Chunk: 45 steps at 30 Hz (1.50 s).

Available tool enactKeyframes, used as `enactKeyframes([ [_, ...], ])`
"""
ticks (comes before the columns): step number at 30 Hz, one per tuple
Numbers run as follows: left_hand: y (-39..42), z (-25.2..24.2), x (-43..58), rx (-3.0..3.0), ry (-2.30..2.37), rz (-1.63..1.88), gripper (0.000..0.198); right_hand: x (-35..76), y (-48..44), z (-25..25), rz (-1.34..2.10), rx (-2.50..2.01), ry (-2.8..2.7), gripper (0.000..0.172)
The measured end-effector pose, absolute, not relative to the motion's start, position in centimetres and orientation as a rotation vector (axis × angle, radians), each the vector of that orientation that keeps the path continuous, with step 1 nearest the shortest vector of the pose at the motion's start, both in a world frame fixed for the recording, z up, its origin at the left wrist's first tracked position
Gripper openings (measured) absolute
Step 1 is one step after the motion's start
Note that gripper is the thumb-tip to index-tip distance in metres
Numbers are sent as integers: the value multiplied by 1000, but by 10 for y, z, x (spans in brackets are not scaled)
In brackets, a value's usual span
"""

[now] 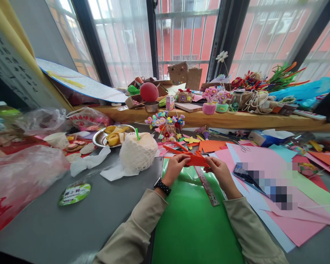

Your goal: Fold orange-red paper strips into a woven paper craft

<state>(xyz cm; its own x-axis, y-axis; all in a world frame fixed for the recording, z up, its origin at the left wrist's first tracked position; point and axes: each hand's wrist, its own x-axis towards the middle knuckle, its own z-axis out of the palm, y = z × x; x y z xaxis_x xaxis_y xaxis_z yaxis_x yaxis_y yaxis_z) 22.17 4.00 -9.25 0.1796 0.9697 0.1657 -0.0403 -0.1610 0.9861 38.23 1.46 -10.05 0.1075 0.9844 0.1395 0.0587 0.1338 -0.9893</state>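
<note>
Both hands are raised over a glossy green mat (195, 223) with a folded piece of orange paper (196, 160) between them. My left hand (175, 169) pinches its left end, and a dark watch with a dotted strap is on that wrist. The right end is pinched in the fingertips of my right hand (220, 173). Strips of orange stick up from the paper near the left fingers. Under the hands, a patterned ruler (206, 186) lies slantwise on the mat. Behind the paper are loose orange sheets (213, 146) and small coloured scraps.
Left of the mat stands a coconut in a white foam net (139, 152) with a green straw. Behind it is a metal bowl (97, 138) with banana peels. To the right, a phone (247, 178) and scissors (244, 147) lie on pink paper (299, 231). Crafts crowd the wooden sill (143, 116).
</note>
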Motion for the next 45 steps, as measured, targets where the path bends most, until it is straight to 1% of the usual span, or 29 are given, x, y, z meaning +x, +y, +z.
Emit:
enactKeyframes([
  [6, 40, -92, 221, 1362, 997, 1221, 18, 383, 15, -102, 1005, -1181, -1233, 32],
  [10, 40, -91, 221, 1365, 933, 1200, 20, 384, 16, -104, 1014, -1160, -1210, 31],
  [19, 43, -96, 221, 1271, 901, 1223, 15, 384, 16, -105, 1027, -1108, -1213, 22],
  [21, 42, -95, 221, 1238, 894, 1193, 16, 384, 16, -105, 1019, -1116, -1209, 22],
  [28, 38, -87, 223, 1101, 865, 978, 31, 382, 16, -107, 998, -1110, -1227, 21],
  [30, 37, -88, 224, 1076, 870, 942, 31, 382, 16, -107, 993, -1108, -1243, 20],
  [33, 38, -90, 224, 1028, 861, 941, 24, 381, 17, -106, 983, -1113, -1274, 20],
  [38, 39, -92, 222, 1010, 835, 956, 15, 382, 16, -105, 978, -1115, -1307, 21],
  [45, 38, -92, 221, 1141, 814, 1003, 22, 379, 13, -99, 1051, -1108, -1236, 32],
])
